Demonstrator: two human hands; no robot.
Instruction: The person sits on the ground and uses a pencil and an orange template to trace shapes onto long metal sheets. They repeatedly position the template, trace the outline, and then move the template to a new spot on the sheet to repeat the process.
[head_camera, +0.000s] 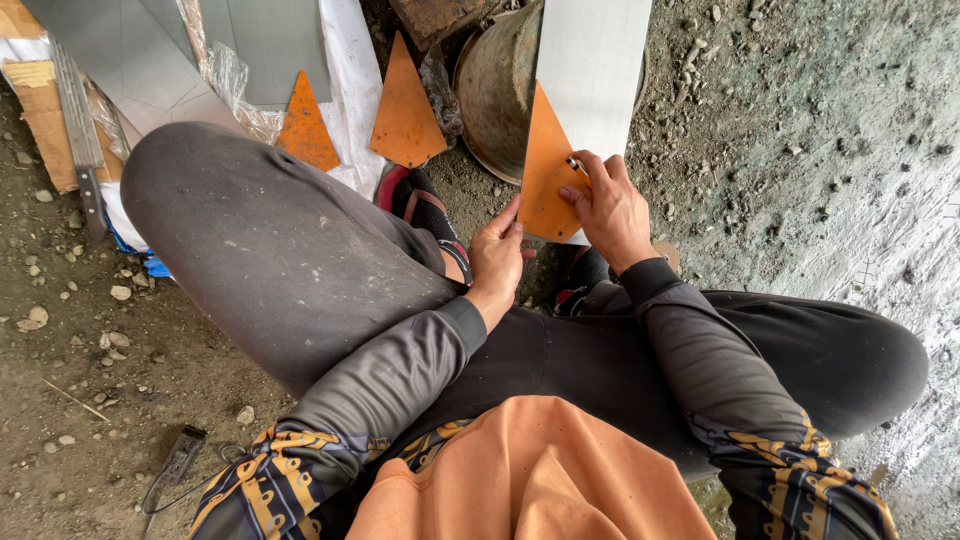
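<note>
Rusty orange triangular plate (545, 170) is steadied on a pale metal strip (590, 70) by the left hand (497, 255); a pen (578, 168) is pinched in the right hand (610, 210)

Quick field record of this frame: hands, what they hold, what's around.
setting: person seated on dirt ground
left hand: steadies lower edge of orange triangular template
right hand: holds pen against the template
under template: pale metal sheet strip, lying across a rusty round pan
spare triangles: two orange ones by the left knee
other: metal ruler at left, grey sheets at top
</note>
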